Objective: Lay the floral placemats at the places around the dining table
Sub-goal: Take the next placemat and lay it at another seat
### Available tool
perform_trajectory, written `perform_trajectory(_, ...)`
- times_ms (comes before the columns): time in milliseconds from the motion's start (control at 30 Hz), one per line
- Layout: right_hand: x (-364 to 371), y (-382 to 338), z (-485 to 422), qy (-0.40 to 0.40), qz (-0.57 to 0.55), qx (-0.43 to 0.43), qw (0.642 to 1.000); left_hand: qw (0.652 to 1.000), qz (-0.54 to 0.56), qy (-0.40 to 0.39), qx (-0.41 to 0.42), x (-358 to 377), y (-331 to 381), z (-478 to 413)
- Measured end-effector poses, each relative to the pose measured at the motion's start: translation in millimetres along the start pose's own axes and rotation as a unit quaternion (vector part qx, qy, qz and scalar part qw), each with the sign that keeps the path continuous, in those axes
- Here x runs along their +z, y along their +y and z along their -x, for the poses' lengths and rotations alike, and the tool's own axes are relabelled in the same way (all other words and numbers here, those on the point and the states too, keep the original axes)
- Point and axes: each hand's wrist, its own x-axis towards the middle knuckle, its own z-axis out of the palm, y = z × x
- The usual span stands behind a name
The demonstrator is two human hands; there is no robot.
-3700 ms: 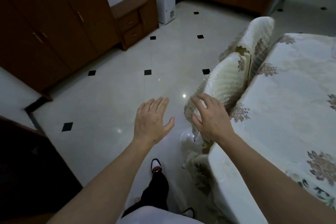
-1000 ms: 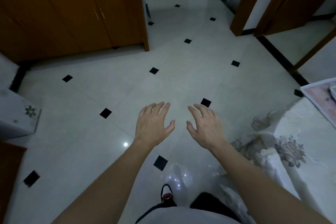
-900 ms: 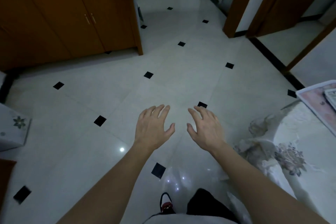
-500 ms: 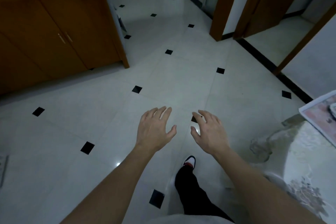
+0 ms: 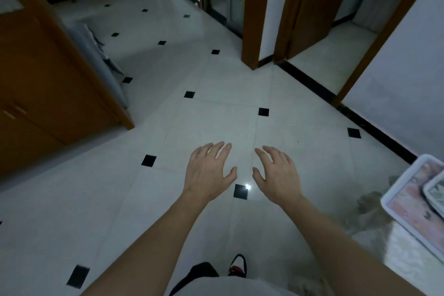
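My left hand (image 5: 209, 170) and my right hand (image 5: 278, 174) hover side by side over the floor, palms down, fingers spread, holding nothing. At the right edge a pink floral placemat (image 5: 408, 202) with a white border lies on the corner of the dining table (image 5: 413, 259), which is covered by a pale floral cloth. A smaller white-rimmed item (image 5: 436, 190) rests on top of the placemat, mostly cut off by the frame. Both hands are well left of the table.
White floor tiles with small black diamonds (image 5: 240, 191) stretch ahead. A brown wooden cabinet (image 5: 48, 84) stands at the left. Wooden door frames (image 5: 254, 19) and an open doorway (image 5: 336, 38) are ahead. My shoe (image 5: 237, 265) shows at the bottom.
My view has swung from the chairs and table side, past the cabinet, toward the doorways. The placemat corner has come further into view at the right. Both hands stay open.
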Motion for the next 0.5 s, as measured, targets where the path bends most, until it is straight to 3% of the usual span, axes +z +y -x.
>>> perform_trajectory(500, -2, 131, -128, 0.022, 0.039, 0.168, 0.985, 0.983, 0.062, -0.024, 0.169, 56, 53, -241)
